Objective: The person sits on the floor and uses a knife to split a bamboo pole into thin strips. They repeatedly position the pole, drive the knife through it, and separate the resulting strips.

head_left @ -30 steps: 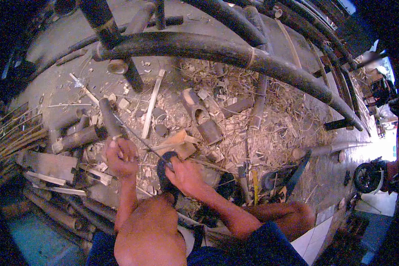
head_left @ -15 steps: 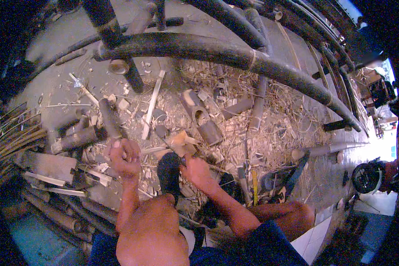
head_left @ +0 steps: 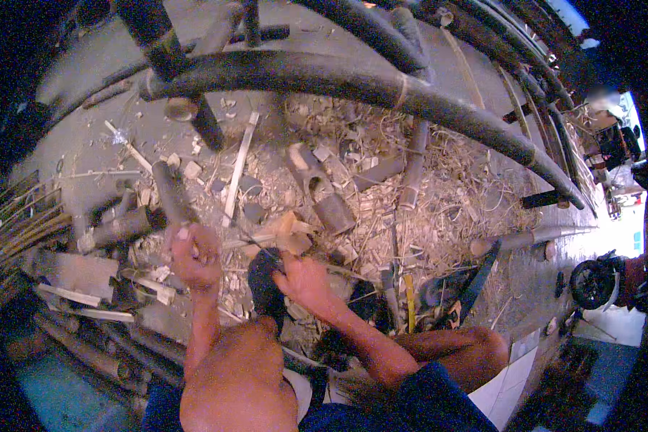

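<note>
- On the floor (head_left: pixel 108 108), amid shavings and offcuts, we are looking down at two bare hands working just in front of a raised knee (head_left: pixel 230 374).
- The left hand (head_left: pixel 194 255) is clenching around the lower end of a dark bamboo stick (head_left: pixel 169 191), which is rising up and away from the fist toward the upper left.
- The right hand (head_left: pixel 306 277) is closing its fingers on a pale chunk of bamboo (head_left: pixel 288 234), which is lying just above the knuckles; we cannot tell how firmly it is gripping.
- A dark rounded block (head_left: pixel 263 281) is sitting between the two hands, touching the right one, with the pale chunk just above it.
- The two hands are staying near each other but apart, the stick to the left of the chunk.
- Against half a second ago, the right hand is now sitting lower and closer to the dark block, and the pale chunk is showing more clearly above it.
- The left hand is holding much the same place, still clenched on the stick.
- A long curved black pole (head_left: pixel 381 90) is arching across the scene beyond the hands.
</note>
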Demonstrator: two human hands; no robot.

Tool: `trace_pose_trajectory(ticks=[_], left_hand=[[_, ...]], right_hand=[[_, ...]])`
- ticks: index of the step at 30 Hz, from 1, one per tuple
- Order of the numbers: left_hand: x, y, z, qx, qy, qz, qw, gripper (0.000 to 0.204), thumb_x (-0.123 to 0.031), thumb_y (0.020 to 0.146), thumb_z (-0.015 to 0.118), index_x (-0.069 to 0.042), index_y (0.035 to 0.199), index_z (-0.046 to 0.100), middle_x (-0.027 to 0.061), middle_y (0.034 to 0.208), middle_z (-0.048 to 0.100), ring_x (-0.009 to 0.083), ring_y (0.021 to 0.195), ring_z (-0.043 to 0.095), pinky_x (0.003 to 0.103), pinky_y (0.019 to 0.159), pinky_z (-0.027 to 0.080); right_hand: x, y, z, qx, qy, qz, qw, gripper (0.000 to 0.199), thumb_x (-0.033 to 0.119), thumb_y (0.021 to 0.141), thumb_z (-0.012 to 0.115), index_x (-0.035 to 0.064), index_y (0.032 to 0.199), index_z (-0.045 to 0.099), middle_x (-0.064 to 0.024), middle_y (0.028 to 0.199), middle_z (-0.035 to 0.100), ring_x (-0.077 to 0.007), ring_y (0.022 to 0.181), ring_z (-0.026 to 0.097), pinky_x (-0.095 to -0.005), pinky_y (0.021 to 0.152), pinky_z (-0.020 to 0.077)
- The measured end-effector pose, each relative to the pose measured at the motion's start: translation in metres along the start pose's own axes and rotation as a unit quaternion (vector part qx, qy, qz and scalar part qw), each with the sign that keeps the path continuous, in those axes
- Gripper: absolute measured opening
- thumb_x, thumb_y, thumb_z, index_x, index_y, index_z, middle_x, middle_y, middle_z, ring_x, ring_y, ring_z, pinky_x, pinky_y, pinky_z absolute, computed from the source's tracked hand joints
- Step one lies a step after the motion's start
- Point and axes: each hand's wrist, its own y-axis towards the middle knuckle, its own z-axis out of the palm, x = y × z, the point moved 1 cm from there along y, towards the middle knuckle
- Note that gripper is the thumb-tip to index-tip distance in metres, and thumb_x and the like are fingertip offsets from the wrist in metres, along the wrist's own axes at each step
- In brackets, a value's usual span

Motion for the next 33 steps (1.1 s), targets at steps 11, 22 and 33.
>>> trace_pose_trajectory(ticks=[11,22,33], left_hand=[[0.002,0.003,0.003,-0.001,-0.074,-0.042,0.996,0.03,-0.02,0.096,0.044,-0.012,0.07,0.032,-0.0013,0.052,0.029,0.0097,0.039,0.027,0.026,0.035,0.029],[-0.005,0.017,-0.01,-0.216,-0.096,-0.116,0.965,0.028,-0.026,0.096,0.046,-0.013,0.073,0.036,-0.002,0.054,0.03,0.0103,0.045,0.03,0.027,0.047,0.035],[0.008,0.03,-0.03,-0.31,-0.121,-0.124,0.935,0.029,-0.028,0.094,0.05,-0.016,0.07,0.038,-0.0021,0.054,0.033,0.0109,0.042,0.028,0.03,0.043,0.031]], right_hand=[[-0.021,0.002,0.016,0.009,-0.025,0.0,1.0,0.035,0.03,0.083,0.066,0.0031,0.104,0.06,-0.0218,0.079,0.066,-0.0407,0.073,0.065,-0.0514,0.064,0.0531],[-0.086,0.021,0.047,-0.034,0.022,0.073,0.997,0.039,0.038,0.085,0.061,-0.0012,0.088,0.062,-0.0271,0.077,0.065,-0.0454,0.073,0.065,-0.0541,0.068,0.0528],[-0.024,0.033,0.009,-0.151,0.068,0.02,0.986,0.038,0.038,0.087,0.063,0.0005,0.085,0.059,-0.0224,0.069,0.064,-0.043,0.065,0.064,-0.0494,0.06,0.0503]])
